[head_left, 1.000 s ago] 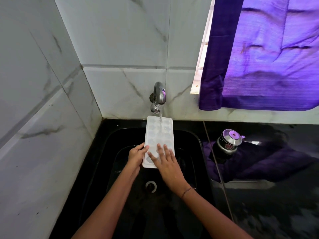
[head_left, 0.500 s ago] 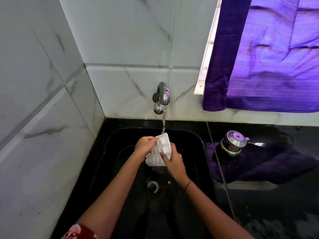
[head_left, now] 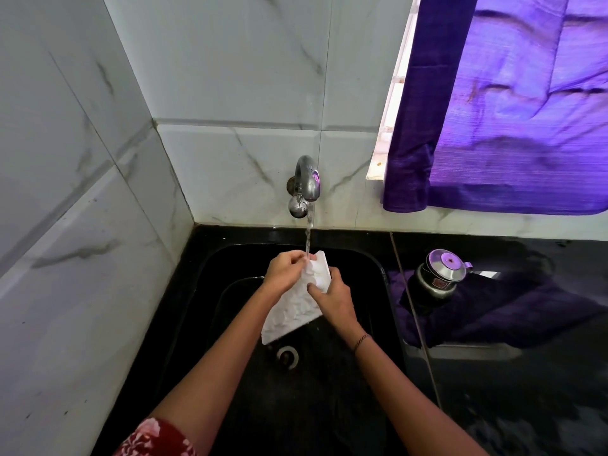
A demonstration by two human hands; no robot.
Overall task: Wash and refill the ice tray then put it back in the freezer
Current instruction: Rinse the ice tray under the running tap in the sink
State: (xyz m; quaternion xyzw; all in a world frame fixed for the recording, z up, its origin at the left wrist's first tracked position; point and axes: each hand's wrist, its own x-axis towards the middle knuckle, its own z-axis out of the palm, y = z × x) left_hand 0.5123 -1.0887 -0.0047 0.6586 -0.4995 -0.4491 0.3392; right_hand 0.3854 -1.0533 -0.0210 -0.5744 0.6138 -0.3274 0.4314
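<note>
The tray (head_left: 289, 315) is blurred, so its cells cannot be told apart. The left hand (head_left: 283, 270) and right hand (head_left: 333, 299) grip it and cover its upper part. The curtain (head_left: 526, 110) runs off the top and right edges. A red sleeve (head_left: 154, 439) is cut by the bottom edge. The pot (head_left: 441, 274) has a label too small to read.

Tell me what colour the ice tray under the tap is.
White; the ice tray shows best in the head view.
</note>
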